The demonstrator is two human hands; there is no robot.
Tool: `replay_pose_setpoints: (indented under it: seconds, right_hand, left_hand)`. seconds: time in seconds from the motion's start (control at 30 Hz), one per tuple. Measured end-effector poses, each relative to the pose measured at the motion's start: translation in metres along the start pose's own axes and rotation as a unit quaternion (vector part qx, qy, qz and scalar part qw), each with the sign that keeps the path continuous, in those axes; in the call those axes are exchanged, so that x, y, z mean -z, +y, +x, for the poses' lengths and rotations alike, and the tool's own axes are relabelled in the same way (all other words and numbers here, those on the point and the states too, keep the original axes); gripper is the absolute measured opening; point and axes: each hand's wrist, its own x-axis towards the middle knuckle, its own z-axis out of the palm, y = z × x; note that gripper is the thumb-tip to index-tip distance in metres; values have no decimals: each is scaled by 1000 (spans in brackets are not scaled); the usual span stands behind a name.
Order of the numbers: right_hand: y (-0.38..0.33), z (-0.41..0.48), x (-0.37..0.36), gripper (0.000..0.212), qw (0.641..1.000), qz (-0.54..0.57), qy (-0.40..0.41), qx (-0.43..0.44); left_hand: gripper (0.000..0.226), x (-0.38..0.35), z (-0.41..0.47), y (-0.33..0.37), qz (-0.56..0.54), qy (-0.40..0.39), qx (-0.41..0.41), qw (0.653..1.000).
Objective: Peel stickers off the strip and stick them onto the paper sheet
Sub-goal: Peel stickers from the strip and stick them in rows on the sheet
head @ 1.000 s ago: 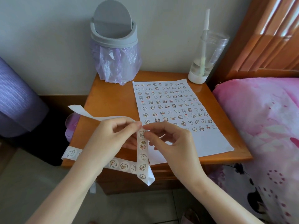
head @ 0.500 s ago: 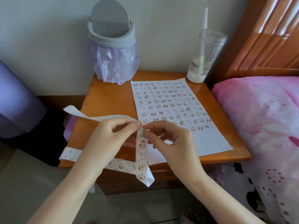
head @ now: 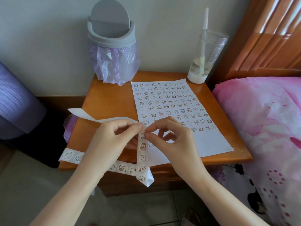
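Note:
A long white sticker strip (head: 143,158) with small cartoon animal stickers hangs over the front of the wooden nightstand (head: 107,98). My left hand (head: 112,141) pinches the strip at its bend, with the empty backing trailing off to the left. My right hand (head: 169,141) pinches at the topmost sticker on the strip with thumb and forefinger, right beside my left fingertips. The white paper sheet (head: 203,141) lies on the nightstand behind my hands. Several rows of small stickers cover its upper part, while its lower part is blank.
A grey swing-lid bin (head: 112,46) with a purple bag stands at the nightstand's back left. A clear cup (head: 206,56) with a straw stands at the back right. A pink bedspread (head: 268,128) lies to the right, a purple roll (head: 14,100) to the left.
My right thumb and forefinger have closed tighter onto the top sticker. Both hands and the strip stay in nearly the same place.

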Motion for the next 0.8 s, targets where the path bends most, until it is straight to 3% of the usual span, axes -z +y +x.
replay_pose_setpoints:
  seconds: [0.3, 0.4, 0.57, 0.8]
  right_hand:
    - [-2, 7, 12, 9, 999, -2, -45, -28]
    - [-1, 15, 35, 5, 996, 20, -34, -75]
    - [8, 20, 56, 4, 984, -34, -71, -157]
    - [15, 16, 40, 2, 980, -100, -102, -135]
  left_hand:
    - [17, -2, 3, -5, 23, 9, 23, 999]
    - [14, -4, 3, -9, 68, 12, 27, 997]
    - [18, -4, 4, -12, 103, 5, 24, 994]
    - [16, -5, 7, -15, 114, -5, 34, 993]
